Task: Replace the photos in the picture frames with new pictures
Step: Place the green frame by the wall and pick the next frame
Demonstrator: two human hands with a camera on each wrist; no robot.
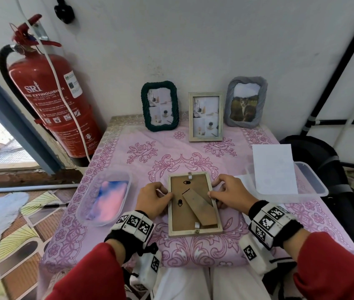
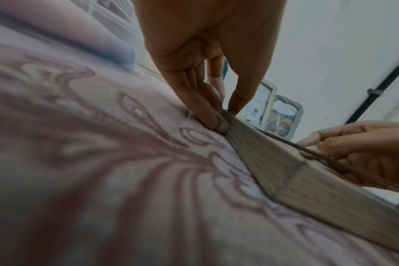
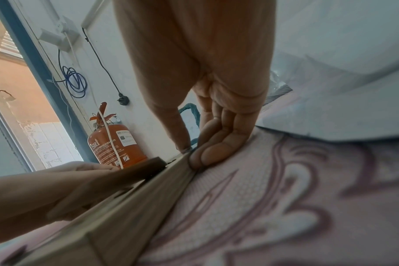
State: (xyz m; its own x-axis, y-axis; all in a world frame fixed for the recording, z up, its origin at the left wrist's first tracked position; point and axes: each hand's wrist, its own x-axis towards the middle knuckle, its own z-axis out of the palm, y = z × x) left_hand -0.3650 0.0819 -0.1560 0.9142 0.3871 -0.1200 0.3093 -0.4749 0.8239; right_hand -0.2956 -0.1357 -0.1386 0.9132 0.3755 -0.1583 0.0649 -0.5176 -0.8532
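From the head camera, four picture frames are on the pink tablecloth (image 1: 128,139). One wooden frame (image 1: 194,204) lies face down near the front edge, its brown backing and folded stand showing. Behind it, against the wall, stand three more: a green rope frame (image 1: 160,106), a pale wooden frame (image 1: 206,116) and a grey rope frame (image 1: 246,102). Two clear plastic tubs flank the face-down frame: the left tub (image 1: 104,197) holds a pink and blue print, the right tub (image 1: 311,187) holds one white sheet (image 1: 274,167). One red fire extinguisher (image 1: 50,100) hangs on the wall, left of the frames. The left hand (image 1: 153,200) grips the face-down frame's left edge, and the right hand (image 1: 230,194) grips its right edge.

The left wrist camera shows the left hand's fingers (image 2: 207,108) curled against the frame's side, thumb on top.

The right wrist camera shows the right hand's fingers (image 3: 216,144) pressed to the other side, thumb on the rim.
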